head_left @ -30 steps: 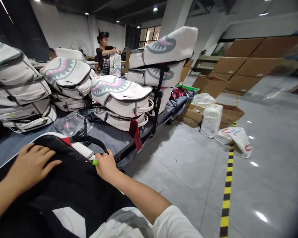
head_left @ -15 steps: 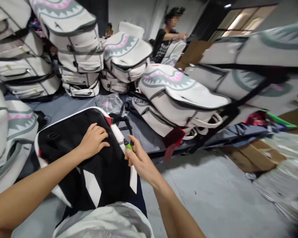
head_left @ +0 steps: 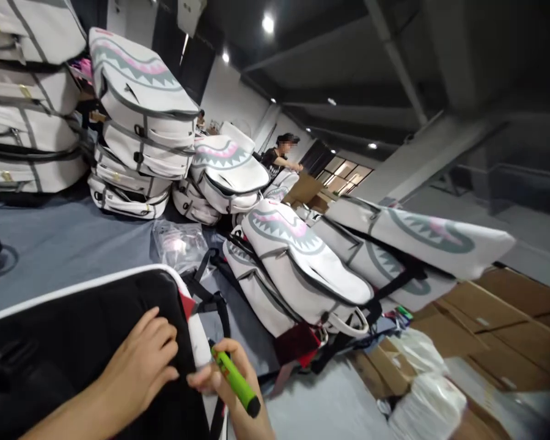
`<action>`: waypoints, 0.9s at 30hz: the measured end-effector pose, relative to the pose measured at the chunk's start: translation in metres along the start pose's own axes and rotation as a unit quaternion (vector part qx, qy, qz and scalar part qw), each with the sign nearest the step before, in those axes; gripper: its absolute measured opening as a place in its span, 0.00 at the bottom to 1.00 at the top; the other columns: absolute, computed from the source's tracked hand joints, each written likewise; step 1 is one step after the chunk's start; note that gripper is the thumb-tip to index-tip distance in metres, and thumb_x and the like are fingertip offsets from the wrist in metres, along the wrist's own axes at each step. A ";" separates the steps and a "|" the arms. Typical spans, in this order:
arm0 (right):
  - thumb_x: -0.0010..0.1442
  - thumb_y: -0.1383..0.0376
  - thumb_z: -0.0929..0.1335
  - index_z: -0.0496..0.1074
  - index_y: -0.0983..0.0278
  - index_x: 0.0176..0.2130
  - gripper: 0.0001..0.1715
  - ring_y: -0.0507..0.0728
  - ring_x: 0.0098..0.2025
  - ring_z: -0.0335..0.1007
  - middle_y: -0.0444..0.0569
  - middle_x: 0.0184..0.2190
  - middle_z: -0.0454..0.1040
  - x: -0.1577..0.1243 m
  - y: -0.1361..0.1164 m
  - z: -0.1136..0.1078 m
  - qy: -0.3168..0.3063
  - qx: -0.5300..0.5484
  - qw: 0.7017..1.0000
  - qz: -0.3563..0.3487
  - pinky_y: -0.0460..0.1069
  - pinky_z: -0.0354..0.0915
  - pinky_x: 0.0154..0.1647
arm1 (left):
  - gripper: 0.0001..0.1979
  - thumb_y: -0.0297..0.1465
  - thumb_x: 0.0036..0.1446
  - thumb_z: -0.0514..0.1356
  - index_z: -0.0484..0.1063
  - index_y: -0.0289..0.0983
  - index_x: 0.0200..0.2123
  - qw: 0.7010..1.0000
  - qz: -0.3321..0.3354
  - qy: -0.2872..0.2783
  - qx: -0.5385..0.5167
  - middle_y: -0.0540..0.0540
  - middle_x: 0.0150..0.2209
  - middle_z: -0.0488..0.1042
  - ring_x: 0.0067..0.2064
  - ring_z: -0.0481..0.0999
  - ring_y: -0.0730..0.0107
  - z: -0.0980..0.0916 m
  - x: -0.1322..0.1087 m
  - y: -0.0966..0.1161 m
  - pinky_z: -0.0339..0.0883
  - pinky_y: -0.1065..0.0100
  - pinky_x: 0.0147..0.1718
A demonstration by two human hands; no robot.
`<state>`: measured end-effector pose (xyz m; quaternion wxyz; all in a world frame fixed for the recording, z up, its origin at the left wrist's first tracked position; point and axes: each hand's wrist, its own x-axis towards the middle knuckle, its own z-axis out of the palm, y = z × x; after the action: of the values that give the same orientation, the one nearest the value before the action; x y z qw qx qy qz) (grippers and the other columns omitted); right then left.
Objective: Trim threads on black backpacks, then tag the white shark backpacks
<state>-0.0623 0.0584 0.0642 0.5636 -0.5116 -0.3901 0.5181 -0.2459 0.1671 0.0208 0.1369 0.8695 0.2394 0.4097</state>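
Observation:
A black backpack (head_left: 64, 330) with white trim lies on the grey table in front of me. My left hand (head_left: 140, 366) rests flat on its black face near the right edge, fingers slightly spread. My right hand (head_left: 231, 388) sits just right of the bag's white side and is closed around a green tool (head_left: 234, 380) with a black tip. The tool points down and to the right. Black straps (head_left: 211, 287) trail off the bag's top corner.
White backpacks with shark-mouth prints are stacked at left (head_left: 140, 128) and lie piled at centre right (head_left: 302, 269). A clear plastic bag (head_left: 181, 244) lies on the grey table (head_left: 59, 238). Cardboard boxes (head_left: 508, 318) and white sacks (head_left: 421, 403) sit at lower right. Another person (head_left: 279, 156) works far behind.
The view has tilted up and swung left. My right hand has come off the bag's edge, and the green tool now shows at full length. My left hand stays on the black bag.

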 end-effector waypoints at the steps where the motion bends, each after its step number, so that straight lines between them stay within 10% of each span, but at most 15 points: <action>1: 0.58 0.47 0.73 0.65 0.57 0.45 0.25 0.62 0.33 0.80 0.48 0.27 0.81 0.004 0.006 0.002 0.017 -0.022 1.000 -0.014 0.56 0.72 0.39 | 0.05 0.32 0.54 0.64 0.72 0.43 0.35 1.000 0.004 0.017 -0.007 0.51 0.39 0.75 0.45 0.73 0.62 0.006 0.000 -0.003 0.47 0.54 0.68; 7: 0.65 0.40 0.61 0.69 0.56 0.47 0.26 0.62 0.22 0.74 0.47 0.22 0.76 0.022 0.034 0.019 0.139 -0.153 0.976 -0.072 0.56 0.68 0.25 | 0.09 0.31 0.48 0.66 0.72 0.44 0.35 0.996 0.036 0.076 0.000 0.53 0.38 0.77 0.46 0.74 0.65 0.015 0.002 -0.015 0.44 0.64 0.69; 15: 0.65 0.53 0.68 0.69 0.60 0.39 0.13 0.50 0.14 0.61 0.38 0.17 0.68 0.029 0.034 0.033 0.247 -0.192 0.937 -0.153 0.44 0.57 0.14 | 0.08 0.28 0.54 0.68 0.73 0.38 0.37 0.996 -0.012 -0.079 0.045 0.45 0.45 0.78 0.52 0.74 0.57 -0.024 0.009 -0.004 0.58 0.51 0.64; 27: 0.66 0.55 0.66 0.70 0.63 0.40 0.13 0.49 0.15 0.64 0.40 0.21 0.73 -0.003 0.047 0.039 0.208 -0.212 0.942 -0.156 0.45 0.62 0.17 | 0.02 0.29 0.61 0.62 0.74 0.37 0.37 0.991 0.037 -0.100 0.077 0.43 0.47 0.79 0.59 0.71 0.51 -0.032 0.003 0.019 0.44 0.35 0.67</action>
<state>-0.1093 0.0593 0.0256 0.5843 -0.6482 -0.4404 0.2108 -0.2636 0.1540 0.0509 0.0774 0.9222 0.2235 0.3059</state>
